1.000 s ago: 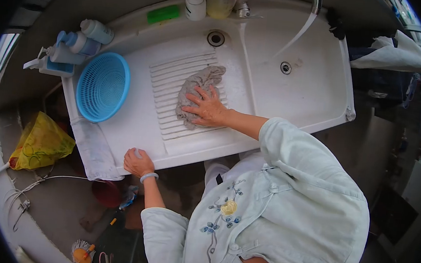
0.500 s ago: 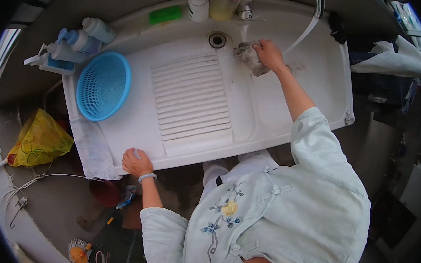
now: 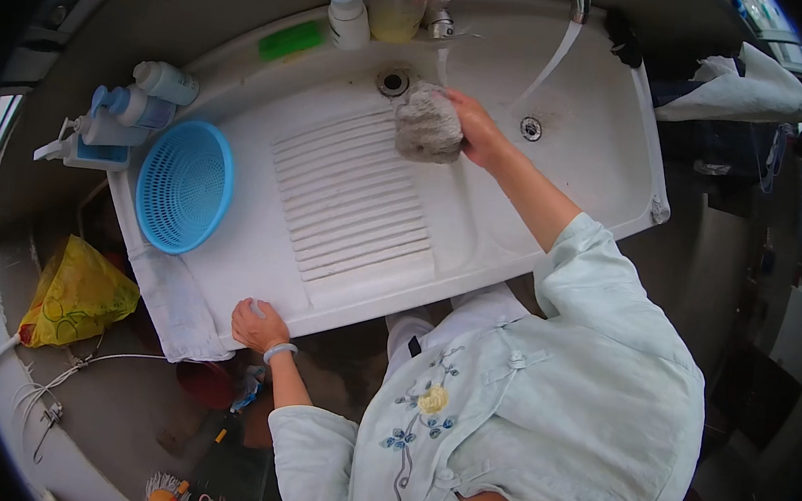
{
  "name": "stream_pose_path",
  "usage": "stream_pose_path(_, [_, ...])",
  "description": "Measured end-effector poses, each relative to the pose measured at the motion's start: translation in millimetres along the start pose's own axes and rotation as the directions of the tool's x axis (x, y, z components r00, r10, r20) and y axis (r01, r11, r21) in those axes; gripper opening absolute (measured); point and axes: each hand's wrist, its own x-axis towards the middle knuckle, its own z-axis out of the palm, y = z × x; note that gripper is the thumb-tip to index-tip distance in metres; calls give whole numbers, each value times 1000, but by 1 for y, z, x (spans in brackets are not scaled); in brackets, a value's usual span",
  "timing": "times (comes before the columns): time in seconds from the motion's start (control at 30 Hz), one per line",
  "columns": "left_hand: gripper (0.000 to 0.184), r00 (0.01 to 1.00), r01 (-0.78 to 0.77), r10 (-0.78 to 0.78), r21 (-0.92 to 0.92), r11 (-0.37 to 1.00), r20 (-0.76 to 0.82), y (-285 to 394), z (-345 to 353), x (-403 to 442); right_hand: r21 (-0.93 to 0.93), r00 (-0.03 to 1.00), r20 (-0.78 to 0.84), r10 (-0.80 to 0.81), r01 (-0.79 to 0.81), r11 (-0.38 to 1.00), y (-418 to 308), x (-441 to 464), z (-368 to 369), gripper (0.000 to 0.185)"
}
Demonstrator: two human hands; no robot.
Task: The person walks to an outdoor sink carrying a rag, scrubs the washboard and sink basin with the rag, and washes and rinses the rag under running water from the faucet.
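Cloth [image 3: 428, 128]: spread on the ridges [image 3: 348, 204] earlier, now bunched beside the dark drain [image 3: 393, 82].
Right hand [image 3: 476, 129]: no longer flat, grips its side.

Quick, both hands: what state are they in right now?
Left hand: resting on the sink's front edge; grip unclear.
Right hand: closed on the gray cloth.

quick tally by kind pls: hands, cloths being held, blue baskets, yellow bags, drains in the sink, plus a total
Hands: 2, left hand and right hand
Held cloth: 1
Blue basket: 1
Yellow bag: 1
Sink drains: 2
Total: 7
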Motion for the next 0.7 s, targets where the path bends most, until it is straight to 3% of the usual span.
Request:
stream_pose_path(0.03, [23,1000,23,-23,1,1000,11,-1,1,0,-212,996,80,-45,61,975,33,12,7,33])
stream_pose_path(0.07, [23,999,47,-47,2,999,23,0,2,-1,-588,969,163,-185,246,771,49,7,23,34])
stream_pose_path(0.1, [23,999,27,-27,-8,1000,29,1,4,-1,-755,902,261,-344,413,509,84,11,33,34])
stream_pose_path(0.17, [24,999,41,-42,11,999,29,-2,4,-1,-757,636,630,-446,630,-171,135,6,46,34])
stream_pose_path(0.3, [25,999,22,-22,22,1000,27,-3,4,-2,-678,625,721,-299,726,-119,131,22,39,35])
stream_pose_path(0.33, [25,999,28,-29,30,999,37,-1,3,-2,-687,815,545,-197,569,453,110,35,27,34])
stream_pose_path(0.37, [25,999,21,-22,28,999,37,-2,4,-1,-475,909,417,21,198,857,86,49,13,34])
stream_pose_path(0.4, [25,999,25,-27,35,999,43,-4,6,-1,-313,921,388,41,89,946,67,58,-9,31])
stream_pose_path(0.47, [25,998,30,-32,44,999,50,-7,6,0,0,956,281,80,-83,997,24,53,-58,25])
stream_pose_path(0.53, [25,999,10,-12,50,999,40,-7,6,-1,182,981,194,-3,-33,983,11,71,-120,22])
stream_pose_path(0.63, [25,999,15,-18,51,999,50,-7,6,0,93,997,80,-15,8,996,-28,65,-168,23])
stream_pose_path(0.7, [25,999,0,-2,41,999,55,-9,7,-1,-151,985,-68,-159,148,977,-40,62,-198,23])
